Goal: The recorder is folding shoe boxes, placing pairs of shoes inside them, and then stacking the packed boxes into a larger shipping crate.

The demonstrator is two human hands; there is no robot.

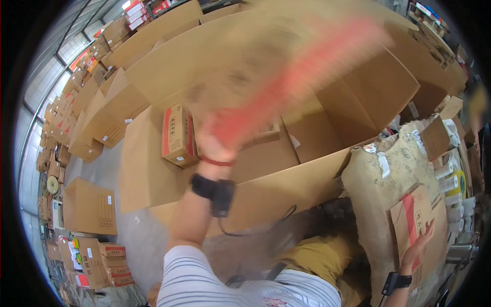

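My left hand [216, 144] is raised in front of me, gripping one end of a flattened carton [302, 77]. This brown cardboard piece with a red band is smeared by motion and tilts up to the right, over a large open cardboard box [266, 176]. Inside that box, beside the left hand, stands a small closed carton [179, 134] with red sides. My right hand [418, 244] is open, fingers spread, over a stack of flattened cartons [427, 204] with a red stripe on top. Whether its palm touches them I cannot tell.
Under the flattened cartons lies a worn brown cover [371, 189] with writing on it. White rolls [450, 184] stand at the far right. An open box [89, 207] sits on the floor at left, near stacked cartons [115, 263]. More big open boxes [110, 115] line the back left.
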